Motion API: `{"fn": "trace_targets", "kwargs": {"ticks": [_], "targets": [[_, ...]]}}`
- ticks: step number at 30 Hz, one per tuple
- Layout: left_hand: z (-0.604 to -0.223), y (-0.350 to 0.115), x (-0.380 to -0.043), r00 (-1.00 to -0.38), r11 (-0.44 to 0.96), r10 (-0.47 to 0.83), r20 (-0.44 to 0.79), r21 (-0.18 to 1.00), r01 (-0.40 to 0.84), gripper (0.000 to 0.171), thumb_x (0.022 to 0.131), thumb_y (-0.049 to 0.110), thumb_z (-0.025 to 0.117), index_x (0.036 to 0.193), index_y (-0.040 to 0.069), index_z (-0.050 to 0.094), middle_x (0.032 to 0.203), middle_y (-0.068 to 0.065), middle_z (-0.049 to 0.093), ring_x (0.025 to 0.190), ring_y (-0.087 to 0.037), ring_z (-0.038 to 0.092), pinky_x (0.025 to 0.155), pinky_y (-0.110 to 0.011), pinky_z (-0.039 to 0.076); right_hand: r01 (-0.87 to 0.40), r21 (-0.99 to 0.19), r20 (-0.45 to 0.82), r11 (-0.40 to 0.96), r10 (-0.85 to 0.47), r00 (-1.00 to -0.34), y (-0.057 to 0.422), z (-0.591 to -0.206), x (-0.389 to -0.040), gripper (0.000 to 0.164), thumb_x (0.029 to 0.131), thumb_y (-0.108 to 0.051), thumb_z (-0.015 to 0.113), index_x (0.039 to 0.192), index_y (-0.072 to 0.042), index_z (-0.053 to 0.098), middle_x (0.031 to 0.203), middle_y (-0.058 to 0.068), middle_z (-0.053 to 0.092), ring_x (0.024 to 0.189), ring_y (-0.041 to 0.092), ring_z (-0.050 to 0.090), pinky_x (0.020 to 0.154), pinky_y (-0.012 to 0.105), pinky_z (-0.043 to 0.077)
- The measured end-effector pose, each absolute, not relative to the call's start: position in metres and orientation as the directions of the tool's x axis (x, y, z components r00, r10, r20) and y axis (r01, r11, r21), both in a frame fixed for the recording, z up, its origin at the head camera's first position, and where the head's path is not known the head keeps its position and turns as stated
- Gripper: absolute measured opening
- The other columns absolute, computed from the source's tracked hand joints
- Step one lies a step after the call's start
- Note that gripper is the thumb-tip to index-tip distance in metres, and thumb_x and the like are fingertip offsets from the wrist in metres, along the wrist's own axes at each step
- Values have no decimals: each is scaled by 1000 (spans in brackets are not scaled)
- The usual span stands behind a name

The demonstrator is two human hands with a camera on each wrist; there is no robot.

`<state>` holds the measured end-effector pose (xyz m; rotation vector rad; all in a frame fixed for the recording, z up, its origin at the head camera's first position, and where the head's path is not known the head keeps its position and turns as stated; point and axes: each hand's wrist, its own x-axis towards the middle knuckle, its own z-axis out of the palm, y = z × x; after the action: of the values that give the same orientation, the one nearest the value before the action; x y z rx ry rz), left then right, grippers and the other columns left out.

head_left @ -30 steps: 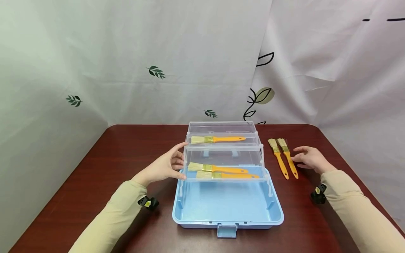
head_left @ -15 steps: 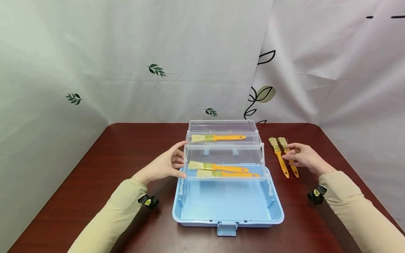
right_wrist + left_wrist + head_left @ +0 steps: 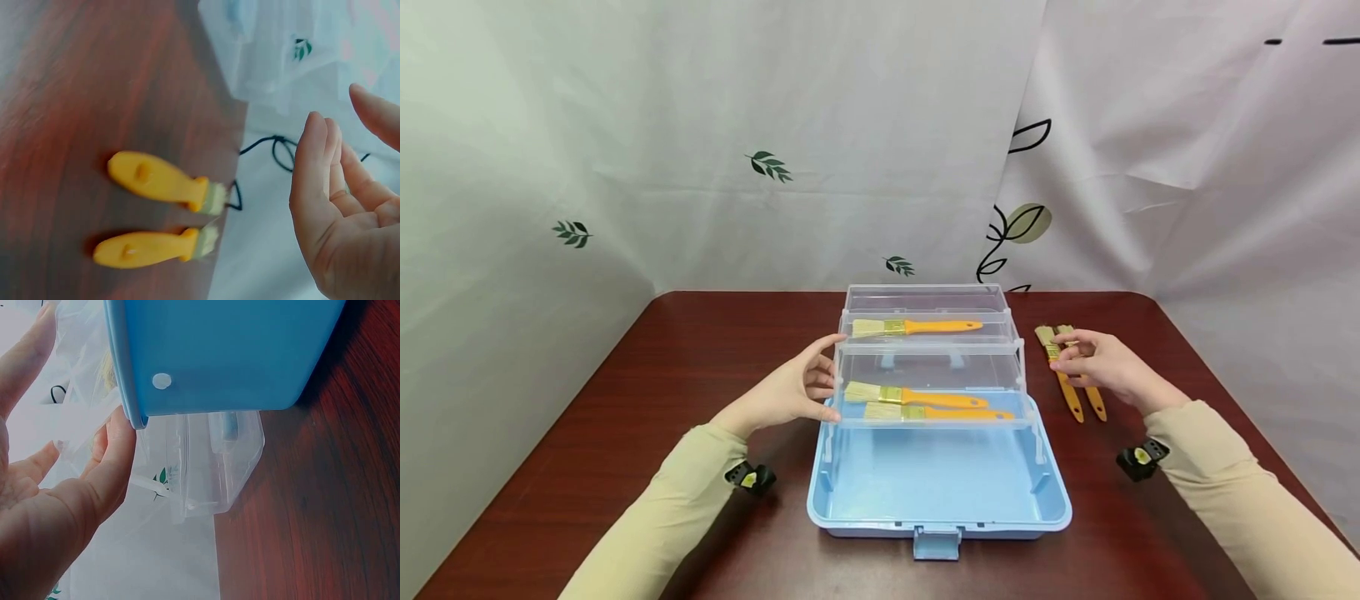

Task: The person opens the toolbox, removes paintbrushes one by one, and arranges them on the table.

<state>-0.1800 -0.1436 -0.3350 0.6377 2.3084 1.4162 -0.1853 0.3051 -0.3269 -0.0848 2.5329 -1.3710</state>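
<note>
At the centre of the head view stands a light-blue toolbox (image 3: 936, 487) with clear raised trays. My left hand (image 3: 790, 387) holds the left end of the front clear tray (image 3: 928, 354), thumb at its near corner and fingers farther back. In this tray lie two paintbrushes (image 3: 943, 401) with yellow handles; another paintbrush (image 3: 943, 327) lies in the rear tray. My right hand (image 3: 1105, 364) hovers over two more paintbrushes (image 3: 153, 177) on the table and partly hides them in the head view. In the right wrist view its fingers are extended and hold nothing.
The dark red-brown table (image 3: 722, 350) carries everything. A latch flap (image 3: 937, 543) hangs at the toolbox's front edge. Behind, the clear lid (image 3: 231, 469) leans back. A pale curtain (image 3: 820, 100) with leaf prints surrounds the table's back and sides.
My right hand has moved left from beside the two loose paintbrushes to above them. My left hand has stayed at the tray, and the brushes have not moved.
</note>
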Motion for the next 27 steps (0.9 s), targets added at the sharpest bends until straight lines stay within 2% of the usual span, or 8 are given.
{"fn": "trace_targets", "kwargs": {"ticks": [6,14,27], "targets": [[-336,-144,-180,-837,394,543,-70,901,180,107,68,15,85,150,20,17,113,-15,47,101,-23,57,91,-35,52,18,-843,-163,538,-223,-961,293,-315,-186,61,89,-16,66,137,9,37,92,3,58,81,12,63,78,32,57],[-336,-145,-180,-834,389,549,-59,901,193,105,70,15,84,150,18,16,114,-17,47,101,-24,57,93,-37,51,-49,-835,-117,548,-264,-957,274,-294,-187,55,88,-16,67,133,4,43,94,7,58,82,11,61,80,34,56],[-337,-145,-181,-832,383,552,-63,905,186,106,70,15,84,151,18,15,114,-18,47,102,-24,57,93,-37,51,-124,-771,-98,624,-309,-946,243,-268,-198,52,88,-20,68,132,-1,48,97,8,59,83,14,59,76,24,54]]}}
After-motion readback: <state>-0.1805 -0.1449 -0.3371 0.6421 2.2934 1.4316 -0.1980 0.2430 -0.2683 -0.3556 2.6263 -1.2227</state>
